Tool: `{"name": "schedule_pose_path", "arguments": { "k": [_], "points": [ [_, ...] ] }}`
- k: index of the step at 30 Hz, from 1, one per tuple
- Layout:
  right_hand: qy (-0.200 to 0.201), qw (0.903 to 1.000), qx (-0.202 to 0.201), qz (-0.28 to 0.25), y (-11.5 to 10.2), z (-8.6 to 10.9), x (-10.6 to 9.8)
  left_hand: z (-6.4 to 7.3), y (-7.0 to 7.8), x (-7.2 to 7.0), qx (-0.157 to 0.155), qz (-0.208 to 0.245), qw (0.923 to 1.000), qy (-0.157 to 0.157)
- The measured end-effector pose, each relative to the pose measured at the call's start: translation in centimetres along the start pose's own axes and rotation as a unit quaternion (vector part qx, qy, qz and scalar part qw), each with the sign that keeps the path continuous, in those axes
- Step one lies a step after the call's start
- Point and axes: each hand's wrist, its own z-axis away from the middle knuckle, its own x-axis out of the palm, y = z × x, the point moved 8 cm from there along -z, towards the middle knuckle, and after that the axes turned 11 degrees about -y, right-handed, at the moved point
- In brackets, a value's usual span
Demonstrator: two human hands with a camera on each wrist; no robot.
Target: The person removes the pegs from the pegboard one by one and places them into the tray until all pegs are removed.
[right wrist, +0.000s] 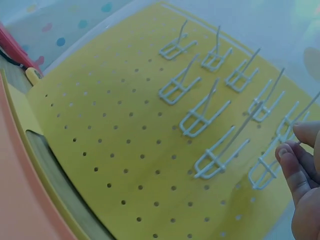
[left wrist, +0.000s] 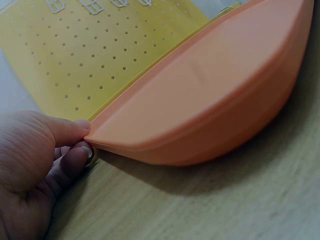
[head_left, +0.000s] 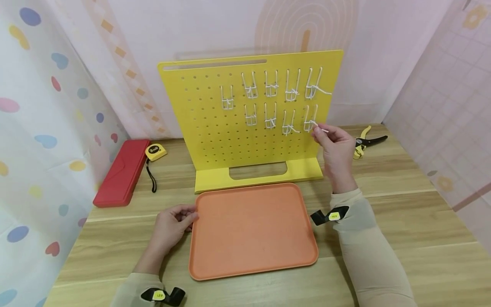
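Observation:
A yellow pegboard (head_left: 209, 140) stands upright on its base, with several white wire hooks (head_left: 271, 89) hung in two rows on its right half. At the right end of the lower row, my right hand (head_left: 338, 149) pinches the prong of one white hook (head_left: 308, 124) between thumb and fingers. That hook sits against the board. In front of the board lies an orange tray (head_left: 253, 232) with nothing on it. My left hand (head_left: 173, 225) grips its left rim, the thumb (left wrist: 75, 127) on top and fingers beneath, as the left wrist view shows.
To the left are a red case (head_left: 122, 175) and a yellow tape measure (head_left: 155, 152) with a black strap. Yellow-and-black pliers or cutters (head_left: 364, 143) lie behind my right hand. Patterned curtains (head_left: 57, 106) border the wooden table (head_left: 414, 213).

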Motion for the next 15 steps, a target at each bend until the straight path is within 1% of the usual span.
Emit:
{"name": "schedule_pose_path", "arguments": {
  "k": [4,10,14,15],
  "points": [
    [-0.015,0.9997,-0.02,0.004,-1.3,0.1,0.4,0.0,0.1,0.0,0.0,-0.001,1.0,-0.002],
    [-0.022,0.9994,-0.026,0.001,-2.8,0.5,1.0,0.0,0.0,0.0,-0.004,-0.014,0.9999,-0.002],
    [-0.035,0.9989,-0.029,-0.013,-3.9,1.0,1.9,-0.1,0.0,0.1,-0.002,-0.017,0.9999,-0.002],
    [-0.04,0.9987,-0.031,-0.009,-4.2,1.1,2.2,-0.1,0.0,0.1,-0.003,-0.018,0.9998,-0.002]
  ]
}}
